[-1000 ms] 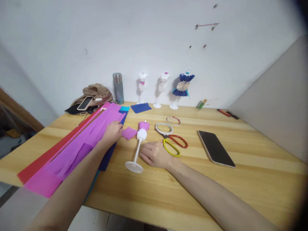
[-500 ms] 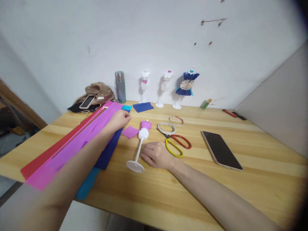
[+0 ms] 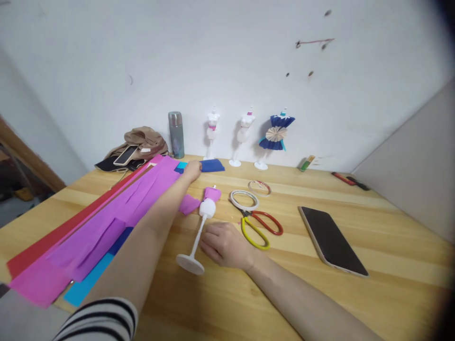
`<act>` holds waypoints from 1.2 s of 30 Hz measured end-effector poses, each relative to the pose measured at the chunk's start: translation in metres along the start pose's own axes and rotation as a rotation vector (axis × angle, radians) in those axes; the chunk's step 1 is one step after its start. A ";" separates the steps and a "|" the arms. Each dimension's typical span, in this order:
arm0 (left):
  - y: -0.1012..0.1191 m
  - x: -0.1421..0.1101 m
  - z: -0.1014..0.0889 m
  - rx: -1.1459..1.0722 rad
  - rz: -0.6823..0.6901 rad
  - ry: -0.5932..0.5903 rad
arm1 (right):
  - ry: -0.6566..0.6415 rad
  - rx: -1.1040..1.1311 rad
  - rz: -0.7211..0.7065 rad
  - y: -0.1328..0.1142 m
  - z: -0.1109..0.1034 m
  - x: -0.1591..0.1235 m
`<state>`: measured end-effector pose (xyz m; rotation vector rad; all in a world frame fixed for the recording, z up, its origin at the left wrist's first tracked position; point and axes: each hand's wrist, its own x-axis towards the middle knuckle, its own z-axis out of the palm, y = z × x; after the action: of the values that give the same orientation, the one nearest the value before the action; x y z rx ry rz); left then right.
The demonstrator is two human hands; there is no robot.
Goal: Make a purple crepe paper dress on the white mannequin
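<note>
My left hand (image 3: 193,171) reaches across the table, its fingers closed at the left end of a navy paper piece (image 3: 213,166); the fingertips are partly hidden. My right hand (image 3: 224,244) rests as a loose fist beside the stem of a small white dress-form mannequin (image 3: 207,208). Whether anything lies inside that fist is hidden. The mannequin lies on the table with its round base towards me and pink-purple paper around its chest. A small pink-purple paper piece (image 3: 188,204) lies left of it, partly behind my left forearm.
Long paper strips (image 3: 149,189) overlap under and left of my left arm. Scissors (image 3: 261,229) and tape rolls (image 3: 244,200) lie right of the mannequin, a tablet-like device (image 3: 332,240) farther right. Three mannequins (image 3: 245,128), one dressed, and a flask (image 3: 176,135) stand along the wall.
My left hand has moved forward and right, from above the strips to the navy piece. The long strips seem shifted left. My right hand stays by the mannequin; the view has tilted up slightly.
</note>
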<state>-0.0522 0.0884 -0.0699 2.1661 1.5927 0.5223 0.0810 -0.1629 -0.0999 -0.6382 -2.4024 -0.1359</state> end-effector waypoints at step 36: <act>0.059 -0.216 -0.032 -0.651 0.242 0.218 | 0.786 1.572 0.920 0.012 -0.050 0.021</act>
<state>-0.0813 -0.1313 -0.0251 1.8330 1.0427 1.1969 0.1007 -0.1558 -0.0485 -0.5842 -0.7566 1.4072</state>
